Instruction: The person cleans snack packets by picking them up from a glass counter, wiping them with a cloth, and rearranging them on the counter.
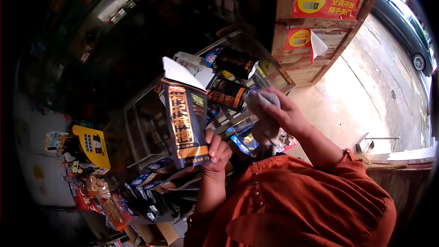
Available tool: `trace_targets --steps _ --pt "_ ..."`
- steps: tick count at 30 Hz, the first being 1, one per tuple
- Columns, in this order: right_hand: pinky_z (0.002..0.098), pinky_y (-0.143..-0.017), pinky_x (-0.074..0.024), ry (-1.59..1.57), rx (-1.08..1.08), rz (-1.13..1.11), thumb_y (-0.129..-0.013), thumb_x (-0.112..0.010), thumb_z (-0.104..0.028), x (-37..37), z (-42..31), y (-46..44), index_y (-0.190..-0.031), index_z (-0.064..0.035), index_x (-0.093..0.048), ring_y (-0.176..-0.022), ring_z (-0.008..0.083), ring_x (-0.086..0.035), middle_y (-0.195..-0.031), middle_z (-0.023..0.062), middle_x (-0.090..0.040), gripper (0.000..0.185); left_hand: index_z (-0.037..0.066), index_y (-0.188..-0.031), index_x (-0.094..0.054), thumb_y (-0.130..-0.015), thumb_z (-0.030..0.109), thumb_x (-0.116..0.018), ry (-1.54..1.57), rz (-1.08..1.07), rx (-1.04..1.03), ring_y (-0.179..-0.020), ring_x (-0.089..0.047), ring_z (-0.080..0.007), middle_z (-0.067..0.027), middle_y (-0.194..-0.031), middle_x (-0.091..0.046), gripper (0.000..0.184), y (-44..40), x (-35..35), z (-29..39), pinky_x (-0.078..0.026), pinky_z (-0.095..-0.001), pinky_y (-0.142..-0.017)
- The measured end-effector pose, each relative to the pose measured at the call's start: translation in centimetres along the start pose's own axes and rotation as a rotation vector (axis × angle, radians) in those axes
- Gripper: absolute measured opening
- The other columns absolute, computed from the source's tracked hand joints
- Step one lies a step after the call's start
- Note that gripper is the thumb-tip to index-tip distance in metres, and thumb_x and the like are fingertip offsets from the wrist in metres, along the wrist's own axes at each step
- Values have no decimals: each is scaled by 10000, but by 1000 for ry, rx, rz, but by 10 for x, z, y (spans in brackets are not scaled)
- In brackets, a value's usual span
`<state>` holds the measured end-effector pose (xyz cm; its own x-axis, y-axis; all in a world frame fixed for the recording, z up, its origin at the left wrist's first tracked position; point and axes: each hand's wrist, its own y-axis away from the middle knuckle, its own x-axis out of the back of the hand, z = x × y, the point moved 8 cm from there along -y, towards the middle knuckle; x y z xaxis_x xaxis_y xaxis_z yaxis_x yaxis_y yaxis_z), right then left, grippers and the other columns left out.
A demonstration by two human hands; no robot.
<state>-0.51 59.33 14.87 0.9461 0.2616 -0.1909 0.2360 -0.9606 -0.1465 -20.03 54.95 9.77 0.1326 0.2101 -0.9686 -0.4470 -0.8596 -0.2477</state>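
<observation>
Bag: black pouch (pixel 185 119) with large orange characters down its front and an orange band near the base; located in front of the glass case, in the left hand, near upright with its top tilted slightly left.
Pouch top: a white flap stands out above the printed front.
Left hand (pixel 218 152): at the lower right edge of the pouch; fingers closed on that edge, gripping it; the fingers behind the pouch are hidden.
Right hand (pixel 284 109): to the right of the pouch and apart from it; fingers curled in, gripping the cloth.
Cloth (pixel 264 99): grey, bunched at the fingers, with a part hanging below them; slightly blurred.
Case top: two dark packs, the upper pack (pixel 235 62) and the lower pack (pixel 227 93), lie just beyond the cloth and the pouch.
Glass case (pixel 141 130): runs diagonally behind the pouch; contents too dark to identify.
Shirt (pixel 292 201): orange-red, buttoned, worn by the person.
Left side: yellow card (pixel 93 146) above a cluster of snack packets (pixel 101 187); an open carton (pixel 160 234) at the bottom edge.
Doorway: wooden door (pixel 331 36) with red posters (pixel 320 0); a dark car (pixel 404 29) stands on the pavement outside.
</observation>
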Motion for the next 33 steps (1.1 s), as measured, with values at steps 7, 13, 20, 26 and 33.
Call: trace_targets --steps 7,13,20,26,33 --pt "299 -923 -437 230 365 70 -946 -568 -115 -44 -21 -70 -1260 -60 -512 -1070 161 -531 -1122 56 -549 324 105 -897 -491 -1009 222 -471 115 -84 225 -392 -439 -96 -63 -560 -575 163 0 5 -78 -309 -227 -410" --pt "430 -772 -513 681 407 -599 -742 -665 -107 -151 -4 16 -1123 -86 -595 -942 327 -609 -1077 135 -537 389 113 -937 -500 -1017 309 -402 -32 191 137 -377 -414 -82 -36 -536 -517 233 17 31 -54 -272 -203 -376" --pt "368 -894 -486 -31 127 -1149 -877 -641 -132 -140 -5 71 -1199 -29 -590 -1046 292 -609 -1097 154 -641 342 100 -1036 -526 -1016 377 -381 -23 265 81 -374 -359 -85 -18 -516 -453 314 40 45 -32 -256 -212 -386" --pt "282 -846 -490 18 95 -3 -939 -614 -167 -31 4 -26 -1262 -43 -507 -966 123 -578 -1085 27 -615 362 110 -1172 -538 -1004 461 -379 -95 146 176 -368 -296 -94 -4 -501 -372 420 18 44 -52 -254 -221 -378" --pt "376 -708 -514 248 166 -799 -870 -705 -346 -113 35 81 -1009 -87 -641 -808 322 -644 -880 141 -654 301 94 -988 -536 -932 365 -528 -228 282 207 -608 -506 -166 -17 -698 -479 277 34 119 -18 -435 -290 -559"
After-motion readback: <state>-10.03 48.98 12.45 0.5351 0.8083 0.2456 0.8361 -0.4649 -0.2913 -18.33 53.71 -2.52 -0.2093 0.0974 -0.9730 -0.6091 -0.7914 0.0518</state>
